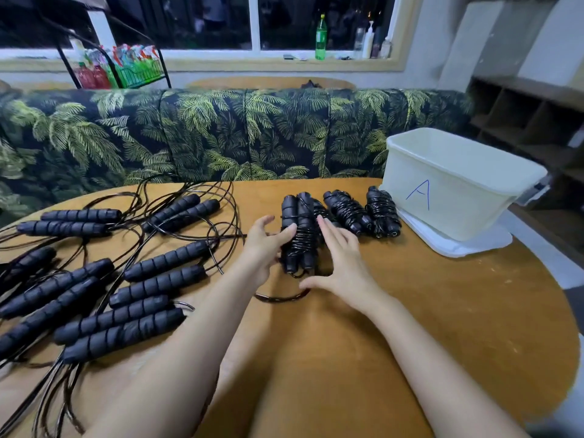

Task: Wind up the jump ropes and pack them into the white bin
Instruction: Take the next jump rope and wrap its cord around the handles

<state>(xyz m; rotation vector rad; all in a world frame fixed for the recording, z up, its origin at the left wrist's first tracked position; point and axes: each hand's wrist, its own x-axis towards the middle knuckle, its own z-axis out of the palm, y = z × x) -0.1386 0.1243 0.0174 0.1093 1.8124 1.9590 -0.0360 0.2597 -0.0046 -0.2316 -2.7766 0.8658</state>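
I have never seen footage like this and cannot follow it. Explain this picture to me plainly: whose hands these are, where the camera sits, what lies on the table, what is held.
There is no machine here. A person wears a camera on the head, and it looks down at their own bare hands. The left hand grips a partly wound jump rope. The right hand is open, its fingers over that bundle. More wound bundles lie beside it on the wooden table. Loose ropes lie to the left, and the white bin stands to the right.
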